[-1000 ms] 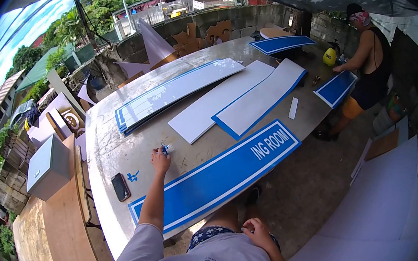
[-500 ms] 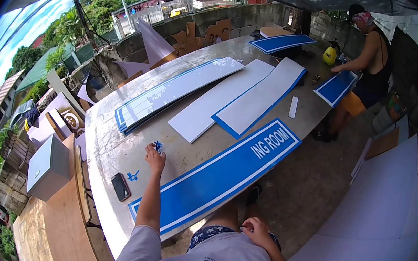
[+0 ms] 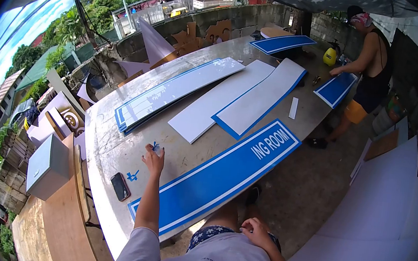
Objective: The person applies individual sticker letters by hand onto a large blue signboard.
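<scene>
My left hand (image 3: 153, 160) reaches over the grey tabletop (image 3: 113, 155), its fingers bent around a small crumpled blue scrap (image 3: 155, 146) at the fingertips. Nearer me lies another twisted blue scrap (image 3: 132, 175), beside a dark phone (image 3: 120, 187). To the right of my left forearm is a long blue sign panel (image 3: 214, 177) with a white border and white letters reading "ING ROOM". It lies along the table's near edge. My right hand (image 3: 256, 232) rests by my lap with its fingers loosely curled; I see nothing in them.
White panels with blue edges (image 3: 259, 97) and a stack of panels (image 3: 177, 93) lie across the table. A co-worker (image 3: 374, 61) stands at the far right by a small blue panel (image 3: 336, 89) and a yellow spray bottle (image 3: 330, 55). A box (image 3: 50, 166) stands left.
My left hand has shifted slightly left, with the blue scrap at its fingertips. My right hand stays put. The co-worker's arm and leg have moved a little.
</scene>
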{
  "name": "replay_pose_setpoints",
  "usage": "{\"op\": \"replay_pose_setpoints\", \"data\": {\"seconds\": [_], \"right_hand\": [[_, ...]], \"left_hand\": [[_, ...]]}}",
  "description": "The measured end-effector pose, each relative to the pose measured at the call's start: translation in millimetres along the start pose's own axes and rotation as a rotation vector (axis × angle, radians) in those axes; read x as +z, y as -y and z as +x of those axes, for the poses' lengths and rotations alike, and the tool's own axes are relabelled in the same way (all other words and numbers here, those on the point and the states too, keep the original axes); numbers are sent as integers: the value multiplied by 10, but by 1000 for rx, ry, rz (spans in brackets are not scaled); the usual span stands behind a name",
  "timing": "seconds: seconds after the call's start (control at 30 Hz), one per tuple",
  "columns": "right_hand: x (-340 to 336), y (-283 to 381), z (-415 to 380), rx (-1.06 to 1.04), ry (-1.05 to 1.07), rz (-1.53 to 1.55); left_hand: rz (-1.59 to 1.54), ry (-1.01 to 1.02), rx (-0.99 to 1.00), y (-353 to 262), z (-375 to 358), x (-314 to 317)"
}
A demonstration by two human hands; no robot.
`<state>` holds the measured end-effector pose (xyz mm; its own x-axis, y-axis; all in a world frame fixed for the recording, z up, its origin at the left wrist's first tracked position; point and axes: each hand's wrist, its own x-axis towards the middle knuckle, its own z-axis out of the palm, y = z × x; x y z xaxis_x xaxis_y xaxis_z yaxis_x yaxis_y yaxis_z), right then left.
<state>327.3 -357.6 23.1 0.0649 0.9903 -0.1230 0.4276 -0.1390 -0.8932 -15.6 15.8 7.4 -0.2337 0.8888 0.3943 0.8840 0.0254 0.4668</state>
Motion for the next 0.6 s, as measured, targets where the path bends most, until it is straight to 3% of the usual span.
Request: {"op": "replay_pose_setpoints", "data": {"seconds": [0.07, 0.3, 0.4, 0.47, 0.6], "right_hand": [[17, -24, 12, 6, 5, -4], [-24, 49, 25, 14, 9, -11], [-10, 53, 21, -3, 1, -6], [-9, 46, 28, -1, 5, -4], [-28, 101, 20, -9, 1, -12]], "left_hand": [[-21, -42, 70, 31, 2, -3], [-17, 38, -31, 30, 11, -78], [56, 24, 25, 16, -23, -109], [92, 236, -43, -124, -41, -283], [222, 122, 7, -66, -56, -234]]}}
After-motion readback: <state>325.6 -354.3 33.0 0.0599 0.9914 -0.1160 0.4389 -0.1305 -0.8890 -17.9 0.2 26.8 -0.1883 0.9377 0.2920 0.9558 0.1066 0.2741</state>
